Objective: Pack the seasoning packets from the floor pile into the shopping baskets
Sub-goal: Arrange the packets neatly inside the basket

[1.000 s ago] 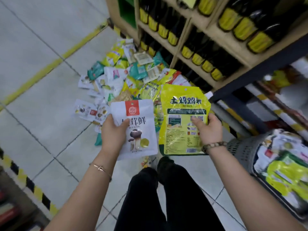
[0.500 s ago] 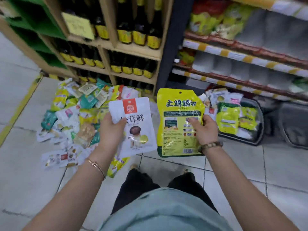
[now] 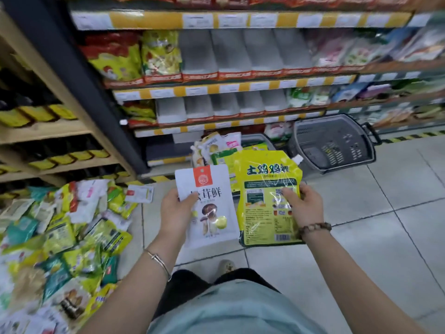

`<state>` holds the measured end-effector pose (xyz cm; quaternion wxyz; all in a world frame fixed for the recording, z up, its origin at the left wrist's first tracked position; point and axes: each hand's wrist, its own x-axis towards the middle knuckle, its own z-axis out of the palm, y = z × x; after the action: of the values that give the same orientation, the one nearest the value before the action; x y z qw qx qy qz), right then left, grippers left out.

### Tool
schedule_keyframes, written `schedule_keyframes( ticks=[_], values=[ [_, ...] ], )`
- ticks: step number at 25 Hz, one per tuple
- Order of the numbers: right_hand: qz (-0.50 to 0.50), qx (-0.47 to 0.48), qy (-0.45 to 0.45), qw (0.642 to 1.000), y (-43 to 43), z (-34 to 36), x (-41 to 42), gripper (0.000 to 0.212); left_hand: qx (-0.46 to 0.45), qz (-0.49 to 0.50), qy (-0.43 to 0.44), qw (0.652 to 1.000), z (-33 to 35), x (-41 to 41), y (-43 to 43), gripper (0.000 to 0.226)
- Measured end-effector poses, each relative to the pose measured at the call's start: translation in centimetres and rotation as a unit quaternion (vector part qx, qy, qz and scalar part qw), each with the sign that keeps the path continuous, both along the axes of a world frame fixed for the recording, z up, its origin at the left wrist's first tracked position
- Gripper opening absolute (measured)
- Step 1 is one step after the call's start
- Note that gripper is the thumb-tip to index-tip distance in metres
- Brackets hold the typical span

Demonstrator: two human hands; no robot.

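This is the carry-and-drop leg of the job. The left hand (image 3: 177,213) pinches a white mushroom seasoning packet (image 3: 212,213) by its left edge, thumb pressed on the printed front and the other fingers out of sight behind it. The right hand (image 3: 304,206) grips a yellow chicken seasoning pouch (image 3: 267,196) the same way from its right side, thumb on the glossy front. Both packets are up in the air right beside each other, well clear of the floor pile (image 3: 67,232), which sprawls off to the left below the bottle shelf (image 3: 48,131). Two shopping baskets sit on the floor ahead, by the store shelves (image 3: 216,92). The nearer basket (image 3: 258,141) is mostly hidden behind the held packets, but it looks pretty stuffed, with pouches poking up out of it. The grey basket (image 3: 337,141) to its right seems empty, though it's blurry. I'd say the next move is to reach forward and let both go into a basket, probably the grey one since it has room. These pouches look floppy and slick, so laying them flat beats tossing them. Loads left in the pile, so it's nowhere near done.
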<state>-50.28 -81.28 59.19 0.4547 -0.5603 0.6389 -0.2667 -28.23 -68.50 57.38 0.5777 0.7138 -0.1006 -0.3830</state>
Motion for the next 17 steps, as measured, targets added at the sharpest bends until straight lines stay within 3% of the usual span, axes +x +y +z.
schedule_keyframes(
  ticks=[6,17],
  values=[
    [-0.039,0.008,-0.013,0.999,-6.2,-0.7,-3.9,0.015,0.017,-0.027,0.019,0.999,0.4,-3.2,-8.3,0.017],
    [-0.055,0.034,-0.009,0.998,-20.9,-3.9,-0.2,0.031,0.046,-0.039,0.036,0.998,-2.1,0.9,-23.5,0.02]
  ],
)
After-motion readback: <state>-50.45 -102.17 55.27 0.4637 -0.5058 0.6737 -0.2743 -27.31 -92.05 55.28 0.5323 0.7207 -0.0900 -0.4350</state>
